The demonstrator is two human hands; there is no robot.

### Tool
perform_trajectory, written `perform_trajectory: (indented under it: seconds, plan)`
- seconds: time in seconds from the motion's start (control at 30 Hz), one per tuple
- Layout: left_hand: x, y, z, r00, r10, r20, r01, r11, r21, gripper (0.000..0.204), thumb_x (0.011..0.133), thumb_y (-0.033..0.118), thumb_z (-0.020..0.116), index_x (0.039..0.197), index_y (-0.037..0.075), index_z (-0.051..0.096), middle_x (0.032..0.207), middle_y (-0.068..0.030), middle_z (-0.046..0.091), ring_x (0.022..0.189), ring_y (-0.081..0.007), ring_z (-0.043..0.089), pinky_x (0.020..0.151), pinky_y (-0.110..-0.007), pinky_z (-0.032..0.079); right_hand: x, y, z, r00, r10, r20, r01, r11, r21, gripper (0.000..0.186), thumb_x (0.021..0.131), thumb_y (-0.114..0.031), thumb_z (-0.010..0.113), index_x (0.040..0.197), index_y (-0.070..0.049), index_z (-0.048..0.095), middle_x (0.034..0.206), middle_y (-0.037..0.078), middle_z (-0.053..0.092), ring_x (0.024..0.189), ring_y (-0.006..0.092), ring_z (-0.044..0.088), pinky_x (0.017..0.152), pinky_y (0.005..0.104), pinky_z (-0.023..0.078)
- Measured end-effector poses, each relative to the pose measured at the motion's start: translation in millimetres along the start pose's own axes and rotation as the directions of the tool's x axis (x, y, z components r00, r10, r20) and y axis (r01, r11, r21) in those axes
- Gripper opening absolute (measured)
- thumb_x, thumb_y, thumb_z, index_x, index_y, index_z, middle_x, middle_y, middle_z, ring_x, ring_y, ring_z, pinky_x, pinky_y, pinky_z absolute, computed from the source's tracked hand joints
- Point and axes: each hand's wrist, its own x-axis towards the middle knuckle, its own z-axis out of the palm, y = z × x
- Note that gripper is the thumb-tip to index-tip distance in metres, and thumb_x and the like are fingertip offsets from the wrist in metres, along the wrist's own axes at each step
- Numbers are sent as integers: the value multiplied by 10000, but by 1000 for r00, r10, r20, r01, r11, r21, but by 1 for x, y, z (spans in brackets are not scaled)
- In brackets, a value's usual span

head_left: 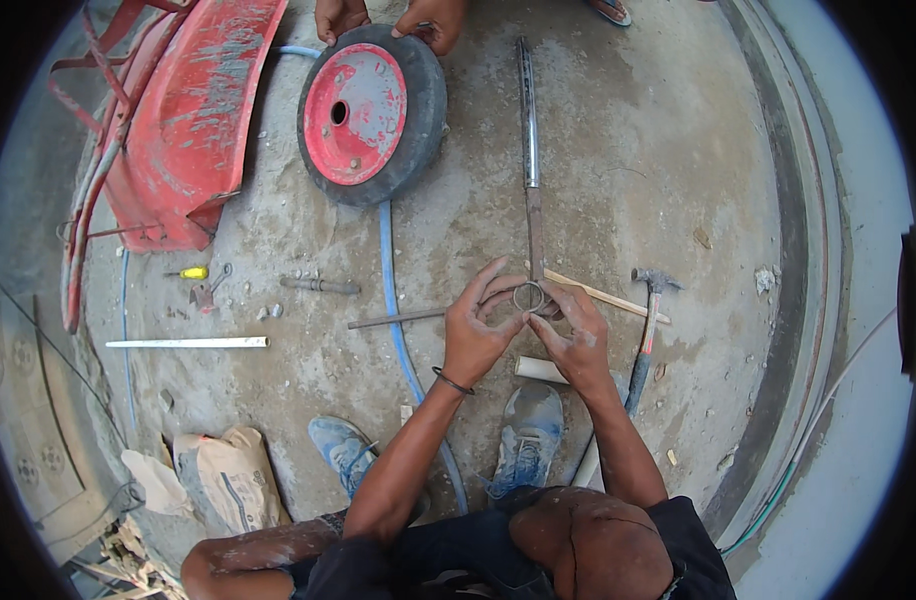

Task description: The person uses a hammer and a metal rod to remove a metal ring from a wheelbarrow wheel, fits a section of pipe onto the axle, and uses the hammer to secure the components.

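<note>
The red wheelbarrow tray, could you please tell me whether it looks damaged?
Yes: the red tray at upper left has paint scraped down to grey, and its near corner looks crumpled rather than straight.

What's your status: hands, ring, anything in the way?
Left hand, right hand both gripping ring by fingertips. Bar runs up behind ring in view, contact unclear. Close by right hand: stick, hammer.

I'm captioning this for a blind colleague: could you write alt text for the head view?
A person's left hand and right hand hold a small grey ring above a dusty concrete floor. Beyond, another person's hands hold a wheel near a red wheelbarrow; a hammer lies at right.
</note>
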Motion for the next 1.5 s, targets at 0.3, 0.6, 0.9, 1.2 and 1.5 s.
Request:
perform_trajectory:
  seconds: [0.3,0.6,0.9,1.2,1.5]
  plan:
    - [11,-89,16,988,-151,-17,151,989,-6,618,773,-177,577,1356,-30,432,1256,-172,575,1158,-226,574,988,-318,480,-4,70,28,989,146,-15,-146,982,-122,386,703,-88,782,1069,-63,662,897,137,584,831,315,609,727,380,490]
    - [-1,-92,20,982,-185,-21,186,982,21,556,822,-174,511,1355,-38,428,1281,-185,561,1164,-231,571,1004,-319,464,-20,77,33,987,124,-104,-135,984,-113,417,703,-122,798,1094,-77,660,882,134,586,816,296,606,707,373,488]
    - [-7,-70,-14,988,155,8,-100,596,796,418,733,-20,650,1148,13,614,1109,-157,609,978,-328,588,850,-394,478,-24,77,36,976,157,-151,-165,986,-40,416,707,-92,755,1104,-54,636,882,150,567,833,336,588,717,411,488]
    - [-1,-48,-76,932,77,355,-363,167,917,247,724,24,661,966,34,612,946,-147,560,904,-341,531,779,-431,445,-26,78,48,968,194,-156,-200,980,-19,401,738,-139,744,1107,-56,612,931,168,549,872,370,579,754,450,483]
    - [6,76,10,953,276,-126,-241,941,235,193,987,164,524,1086,-1,514,913,-51,526,800,-137,533,735,-325,461,-31,75,45,945,265,-191,-264,964,31,349,750,-140,734,1061,-48,605,961,182,536,887,393,583,758,465,488]
